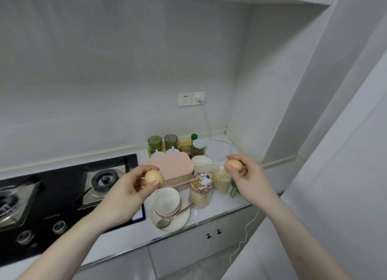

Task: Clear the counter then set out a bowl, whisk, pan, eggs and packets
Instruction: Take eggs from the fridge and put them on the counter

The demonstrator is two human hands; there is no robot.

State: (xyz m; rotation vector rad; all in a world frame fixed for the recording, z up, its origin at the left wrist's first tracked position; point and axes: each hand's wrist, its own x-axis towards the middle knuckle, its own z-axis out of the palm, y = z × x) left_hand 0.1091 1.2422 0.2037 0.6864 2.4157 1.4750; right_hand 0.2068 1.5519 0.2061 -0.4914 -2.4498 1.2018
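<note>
My left hand holds a tan egg in its fingertips above the counter, beside the stove's right burner. My right hand holds a second egg over the packets at the right. Below, a white bowl stands stacked on a white plate with a metal spoon on it. A clear packet of pale grains lies behind a jar with a cartoon-dog lid. No whisk or pan shows.
A black gas stove fills the counter's left. A pink lidded box sits behind the bowl, with green jars, a green-capped bottle and another bowl at the wall. A white cable runs down from the socket.
</note>
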